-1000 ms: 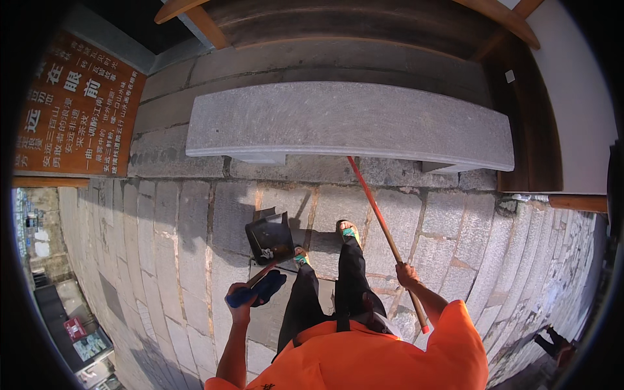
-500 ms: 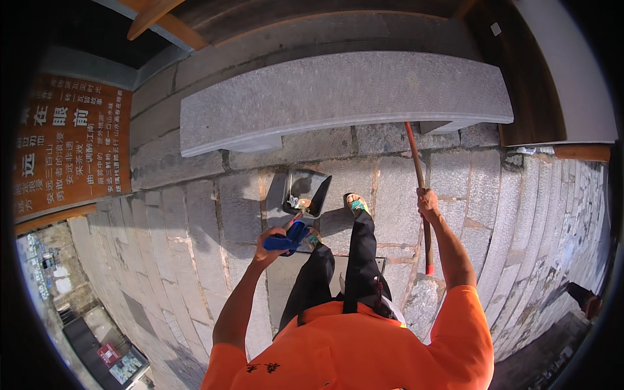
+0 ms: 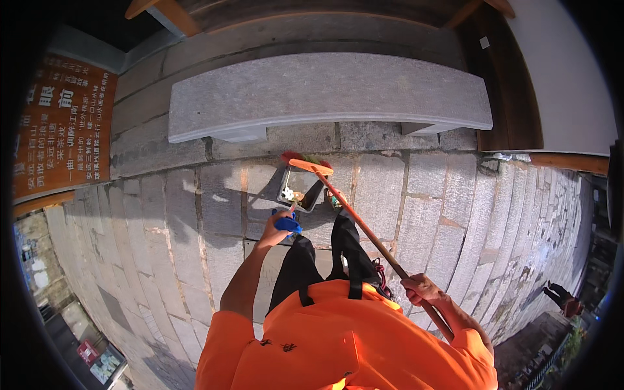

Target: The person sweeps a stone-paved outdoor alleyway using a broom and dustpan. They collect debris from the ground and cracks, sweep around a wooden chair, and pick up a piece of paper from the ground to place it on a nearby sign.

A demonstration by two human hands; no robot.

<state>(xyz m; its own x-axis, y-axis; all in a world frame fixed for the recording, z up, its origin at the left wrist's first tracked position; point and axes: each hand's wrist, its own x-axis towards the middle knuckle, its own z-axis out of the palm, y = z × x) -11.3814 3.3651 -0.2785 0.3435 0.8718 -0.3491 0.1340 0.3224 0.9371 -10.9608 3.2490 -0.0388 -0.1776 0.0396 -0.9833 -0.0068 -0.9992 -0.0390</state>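
Swung clear of the stone bench, the broom slants up-left on my feed from the right hand, fingers wrapped round it, to the dustpan; the left hand, nearer, clasps the dustpan handle.

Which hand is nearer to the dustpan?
Left. The left hand is right beside the dustpan, gripping its handle on the body side; the right hand is well off to the right and closer to the body, gripping the broom handle.

Bright orange short-sleeved shirt, small dark markings, black trousers, dark straps at the waist
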